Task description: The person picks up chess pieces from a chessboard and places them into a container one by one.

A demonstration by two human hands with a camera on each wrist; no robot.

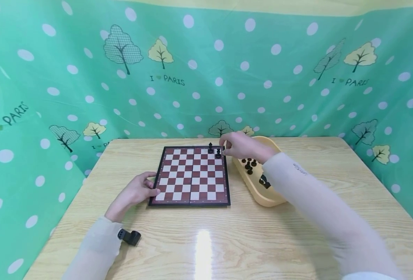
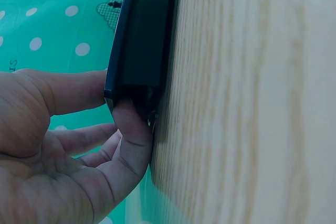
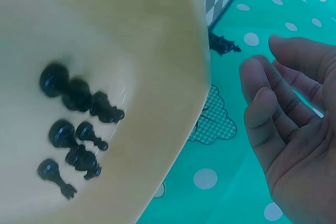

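A chessboard (image 1: 192,175) with red-brown and white squares lies flat on the table. My left hand (image 1: 136,190) grips its near left corner, the thumb on top; in the left wrist view a bent finger presses the board's dark side (image 2: 144,40). Two black chess pieces, a taller pointed one (image 1: 210,148) and another (image 1: 218,153), stand upright at the far right corner. My right hand (image 1: 244,146) hovers beside that corner. Its fingers (image 3: 262,116) are loosely bent, with nothing seen between them, apart from a black chess piece (image 3: 223,43) in the right wrist view.
A yellow tray (image 1: 258,198) stands right of the board, partly under my right forearm. Several black chess pieces (image 3: 79,158) lie in it. A green dotted curtain (image 1: 206,77) hangs behind the wooden table (image 1: 164,241). A small black device (image 1: 131,237) sits on my left sleeve.
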